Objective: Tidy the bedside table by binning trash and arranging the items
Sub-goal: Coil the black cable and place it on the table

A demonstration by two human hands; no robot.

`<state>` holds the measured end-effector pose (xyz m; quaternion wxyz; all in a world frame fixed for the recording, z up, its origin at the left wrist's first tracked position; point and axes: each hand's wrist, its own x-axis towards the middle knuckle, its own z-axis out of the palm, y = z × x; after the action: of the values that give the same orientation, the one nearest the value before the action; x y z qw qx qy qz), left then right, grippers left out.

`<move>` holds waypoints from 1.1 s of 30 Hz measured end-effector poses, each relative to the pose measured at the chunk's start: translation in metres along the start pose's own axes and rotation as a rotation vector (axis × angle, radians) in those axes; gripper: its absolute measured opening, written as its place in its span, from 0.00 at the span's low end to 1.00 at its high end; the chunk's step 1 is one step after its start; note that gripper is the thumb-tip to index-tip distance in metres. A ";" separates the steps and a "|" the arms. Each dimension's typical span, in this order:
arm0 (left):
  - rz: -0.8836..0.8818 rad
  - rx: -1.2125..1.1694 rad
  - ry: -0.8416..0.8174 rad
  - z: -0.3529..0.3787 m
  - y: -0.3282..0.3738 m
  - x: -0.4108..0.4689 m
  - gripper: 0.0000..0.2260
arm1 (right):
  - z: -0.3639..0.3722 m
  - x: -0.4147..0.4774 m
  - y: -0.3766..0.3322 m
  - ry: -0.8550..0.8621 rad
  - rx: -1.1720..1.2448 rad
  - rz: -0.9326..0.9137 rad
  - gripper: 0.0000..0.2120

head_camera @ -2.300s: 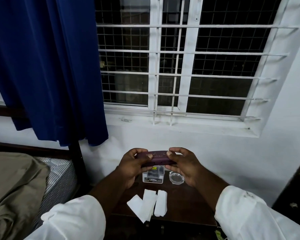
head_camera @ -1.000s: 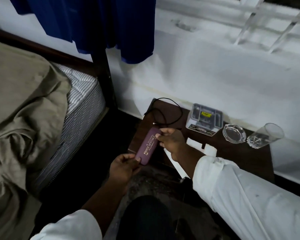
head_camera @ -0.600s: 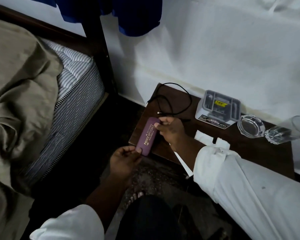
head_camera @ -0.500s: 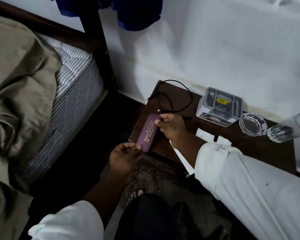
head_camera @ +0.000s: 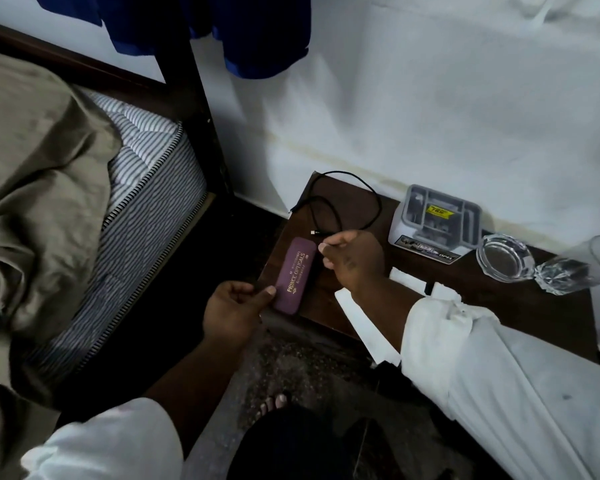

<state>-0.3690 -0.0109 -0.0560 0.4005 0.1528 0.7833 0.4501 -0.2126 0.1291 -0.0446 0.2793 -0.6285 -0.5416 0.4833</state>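
A purple glasses case (head_camera: 295, 275) with gold lettering lies lengthwise on the front left corner of the dark wooden bedside table (head_camera: 499, 306). My left hand (head_camera: 234, 308) pinches the case's near end with the thumb on top. At the far end, the curled fingertips of my right hand (head_camera: 355, 261) grip its corner. White paper pieces (head_camera: 364, 320) lie on the table, mostly hidden under my right forearm.
A looped black cable (head_camera: 343, 202) lies at the table's back left. Along the wall stand a grey and white box (head_camera: 437, 223), a glass ashtray (head_camera: 504, 258) and a drinking glass (head_camera: 579, 265). A bed with an olive sheet (head_camera: 42, 188) fills the left.
My view dropped from the window to the table. Both hands brought the glasses case down from chest height and laid it on the table's front left corner.
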 end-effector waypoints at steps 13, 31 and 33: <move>0.702 0.617 -0.122 0.068 0.093 0.078 0.07 | -0.024 0.049 -0.017 -0.001 -0.704 -0.463 0.16; 0.876 1.065 -0.307 0.116 0.114 0.113 0.11 | -0.023 0.056 0.001 -0.093 -0.934 -0.527 0.07; 0.861 1.016 -0.297 0.118 0.114 0.109 0.11 | -0.021 0.054 0.001 -0.057 -0.989 -0.561 0.08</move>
<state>-0.3615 0.1858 -0.0471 0.1675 0.6802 0.7035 0.1201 -0.1956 0.1836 -0.0543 0.0547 -0.5033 -0.8570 0.0962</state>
